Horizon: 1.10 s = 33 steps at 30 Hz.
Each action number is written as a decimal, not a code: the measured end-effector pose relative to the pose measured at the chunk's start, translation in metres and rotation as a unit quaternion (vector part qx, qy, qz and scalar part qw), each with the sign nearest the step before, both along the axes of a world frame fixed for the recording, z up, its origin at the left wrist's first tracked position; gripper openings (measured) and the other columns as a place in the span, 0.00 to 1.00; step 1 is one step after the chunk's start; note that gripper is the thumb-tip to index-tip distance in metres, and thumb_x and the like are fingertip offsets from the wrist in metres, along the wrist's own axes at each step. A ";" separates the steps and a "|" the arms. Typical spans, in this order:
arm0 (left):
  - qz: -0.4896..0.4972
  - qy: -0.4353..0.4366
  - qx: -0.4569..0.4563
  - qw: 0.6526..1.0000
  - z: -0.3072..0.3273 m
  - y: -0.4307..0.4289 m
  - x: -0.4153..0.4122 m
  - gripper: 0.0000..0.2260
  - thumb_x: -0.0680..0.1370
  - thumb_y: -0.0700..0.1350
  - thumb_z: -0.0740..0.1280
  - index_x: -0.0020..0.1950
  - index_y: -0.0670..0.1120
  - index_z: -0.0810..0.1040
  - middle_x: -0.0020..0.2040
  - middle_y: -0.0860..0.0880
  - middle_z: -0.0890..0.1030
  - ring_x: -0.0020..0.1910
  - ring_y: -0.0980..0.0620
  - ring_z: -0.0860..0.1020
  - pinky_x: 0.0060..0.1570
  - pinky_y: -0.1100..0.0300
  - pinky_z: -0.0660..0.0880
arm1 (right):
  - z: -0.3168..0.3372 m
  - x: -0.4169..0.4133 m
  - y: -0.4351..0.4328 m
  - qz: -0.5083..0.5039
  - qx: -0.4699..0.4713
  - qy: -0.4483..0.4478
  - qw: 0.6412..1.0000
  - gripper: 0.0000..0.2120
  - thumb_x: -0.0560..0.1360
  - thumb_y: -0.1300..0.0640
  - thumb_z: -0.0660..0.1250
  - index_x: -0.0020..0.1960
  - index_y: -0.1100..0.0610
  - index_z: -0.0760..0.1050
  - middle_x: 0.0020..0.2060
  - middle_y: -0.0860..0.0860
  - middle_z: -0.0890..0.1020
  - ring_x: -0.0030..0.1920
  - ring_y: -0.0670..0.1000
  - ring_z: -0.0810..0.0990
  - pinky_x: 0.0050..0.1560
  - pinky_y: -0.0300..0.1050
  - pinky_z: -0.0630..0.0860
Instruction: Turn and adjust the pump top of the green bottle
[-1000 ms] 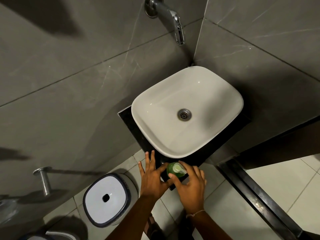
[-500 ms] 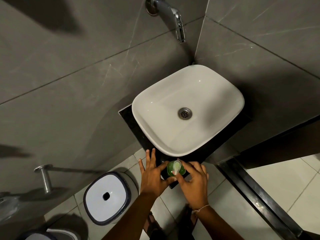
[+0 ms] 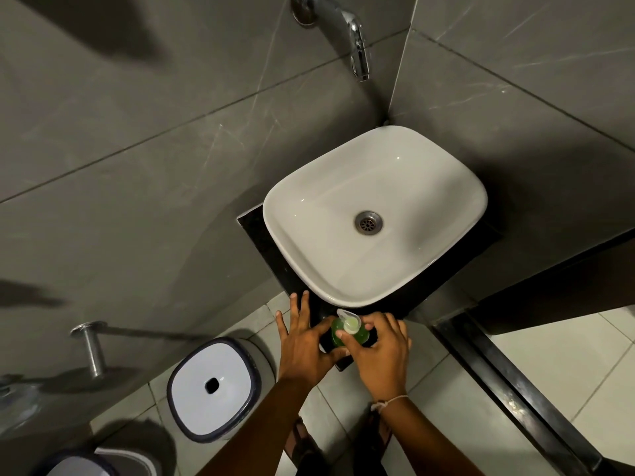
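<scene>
**Both hands at the soap bottle on the counter corner**

The green soap bottle point(image 3: 348, 333) stands on the near corner of the black counter point(image 3: 271, 255), just at 6 o'clock from the basin point(image 3: 343, 286), and it sits between my two hands. My right hand point(image 3: 379, 352) is at 5 o'clock from the bottle, fingers curled over it: the forefinger tip rests against the white pump head point(image 3: 348, 321) and the other fingers wrap the far side of the green body. My left hand point(image 3: 302, 345) lies at 9 o'clock from the bottle, flat with fingers spread and straight, pointing toward the counter edge; its thumb reaches under toward the bottle's base (whether it actually touches the bottle I cannot tell). A pale string point(image 3: 390, 401) circles my right wrist.

The counter is a dark slab wedged into a corner of grey tiled walls, with the white basin on top of it and a metal drain point(image 3: 368, 222) in the basin's middle. A chrome tap point(image 3: 354, 36) juts from the wall at 12 o'clock above the basin. The floor is pale tile.

At 8 o'clock from my hands a bin point(image 3: 213, 393) stands on the floor, its white lid shut with a small dark slot in the centre, so its contents are hidden. A chrome peg point(image 3: 91, 348) sticks out of the wall at 9 o'clock.
</scene>
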<state>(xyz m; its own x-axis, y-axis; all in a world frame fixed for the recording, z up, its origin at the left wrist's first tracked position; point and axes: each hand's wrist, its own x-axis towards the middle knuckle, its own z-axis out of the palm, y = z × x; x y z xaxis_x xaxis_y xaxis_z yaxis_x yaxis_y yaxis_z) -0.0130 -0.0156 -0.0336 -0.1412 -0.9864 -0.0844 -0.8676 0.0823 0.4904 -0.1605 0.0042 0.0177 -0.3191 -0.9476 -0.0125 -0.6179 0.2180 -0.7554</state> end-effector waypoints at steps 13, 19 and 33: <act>-0.008 -0.023 0.016 1.000 0.002 -0.001 0.000 0.30 0.68 0.68 0.67 0.67 0.59 0.74 0.81 0.45 0.44 0.77 0.47 0.32 0.71 0.40 0.29 | 0.001 -0.003 0.003 0.005 -0.006 -0.019 1.000 0.17 0.61 0.43 0.78 0.43 0.49 0.76 0.40 0.46 0.78 0.47 0.52 0.74 0.49 0.59 0.73; -0.001 -0.022 0.008 1.000 0.003 0.000 -0.001 0.29 0.69 0.68 0.58 0.66 0.59 0.75 0.81 0.45 0.45 0.77 0.47 0.32 0.73 0.34 0.36 | 0.000 0.002 0.004 0.015 0.001 -0.026 1.000 0.25 0.60 0.36 0.74 0.51 0.48 0.75 0.45 0.44 0.78 0.52 0.50 0.73 0.54 0.51 0.69; -0.006 -0.012 0.021 1.000 0.005 0.000 -0.001 0.28 0.70 0.67 0.65 0.67 0.59 0.74 0.80 0.46 0.43 0.77 0.47 0.31 0.73 0.35 0.35 | -0.003 -0.001 0.007 0.020 -0.002 -0.040 0.999 0.25 0.63 0.39 0.75 0.58 0.41 0.76 0.51 0.43 0.78 0.57 0.50 0.72 0.57 0.50 0.68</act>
<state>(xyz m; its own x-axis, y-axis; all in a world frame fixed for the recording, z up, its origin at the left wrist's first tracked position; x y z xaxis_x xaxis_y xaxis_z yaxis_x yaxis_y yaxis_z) -0.0135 -0.0161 -0.0290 -0.1500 -0.9801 -0.1301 -0.8783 0.0716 0.4728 -0.1610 0.0111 0.0151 -0.2800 -0.9594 -0.0330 -0.5630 0.1919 -0.8039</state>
